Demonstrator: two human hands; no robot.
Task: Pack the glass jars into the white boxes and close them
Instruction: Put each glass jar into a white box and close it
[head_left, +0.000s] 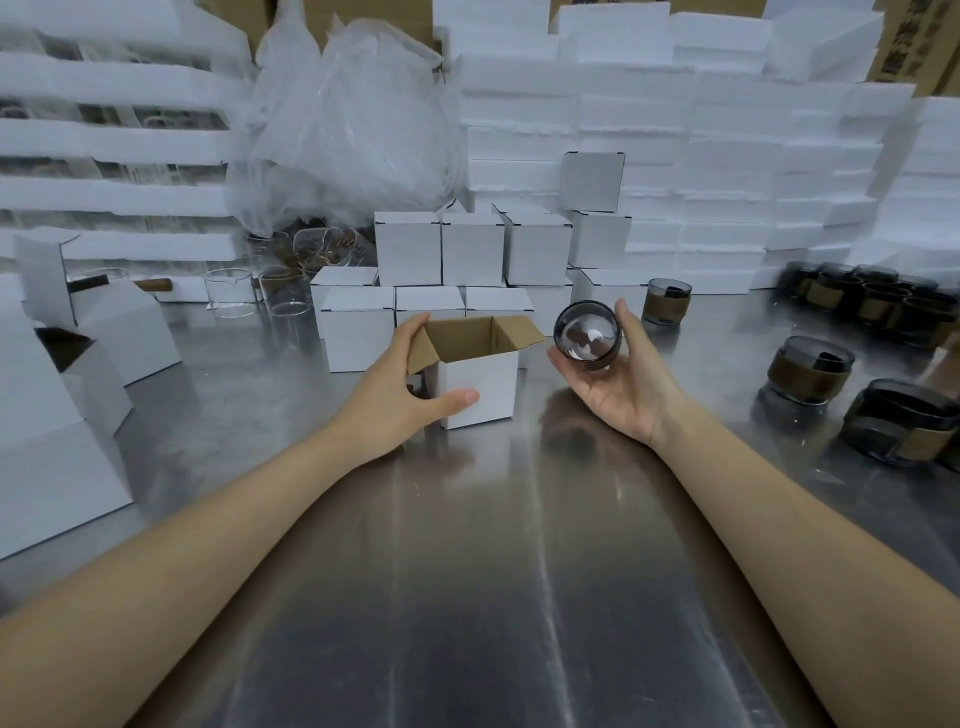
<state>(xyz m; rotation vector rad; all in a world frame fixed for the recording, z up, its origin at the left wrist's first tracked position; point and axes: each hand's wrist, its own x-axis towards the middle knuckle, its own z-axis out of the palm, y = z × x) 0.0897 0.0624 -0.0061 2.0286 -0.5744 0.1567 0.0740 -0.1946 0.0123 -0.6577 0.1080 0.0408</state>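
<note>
An open white box (480, 382) with a brown inside stands on the steel table, flaps up. My left hand (402, 387) grips its left side, thumb across the front wall and fingers on the left flap. To the right of the box my right hand (618, 379) holds a smoky glass jar (587, 335) tipped on its side, its round base facing me, just above the table. More smoky jars with brown bands wait at the right (810, 369), and one stands behind my right hand (667, 301).
Closed white boxes (472, 249) are stacked behind the open one. Foam slabs (675, 130) fill the back, with a clear plastic bag (353, 124) and clear glass cups (231, 291) at back left. Unfolded white boxes (62, 415) lie at the left.
</note>
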